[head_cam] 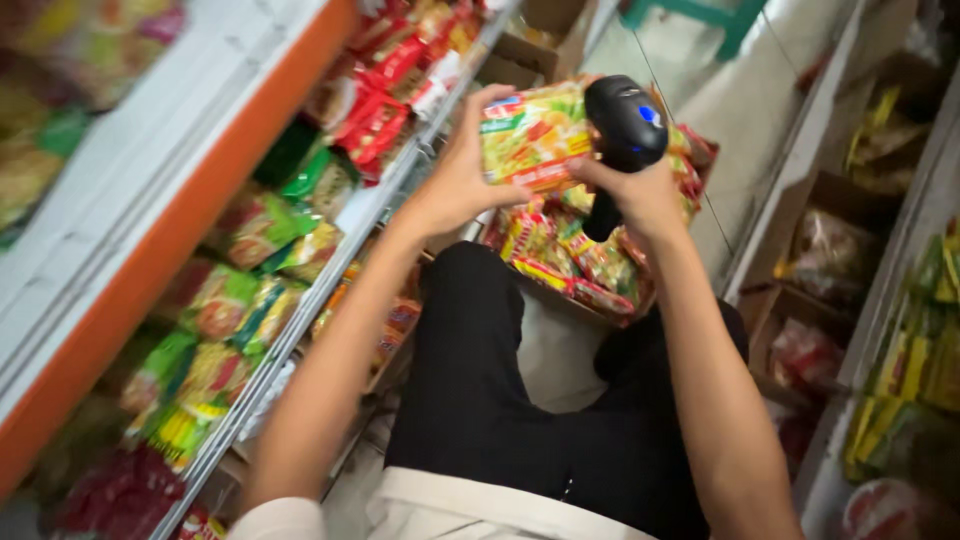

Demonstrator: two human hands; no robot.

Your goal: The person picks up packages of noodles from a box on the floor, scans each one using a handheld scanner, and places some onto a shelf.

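Note:
My left hand grips a yellow-green noodle packet by its left edge, held up in front of me. My right hand is closed around the handle of a black handheld scanner, whose head with a small blue light rests against the packet's right side. Below both hands lies a box heaped with several similar colourful packets. My legs in black trousers are bent under me.
A shelf on my left holds rows of green, yellow and red snack packets, with an orange-edged shelf above. Cardboard boxes of goods and another rack of packets stand at the right. Pale floor tiles run ahead.

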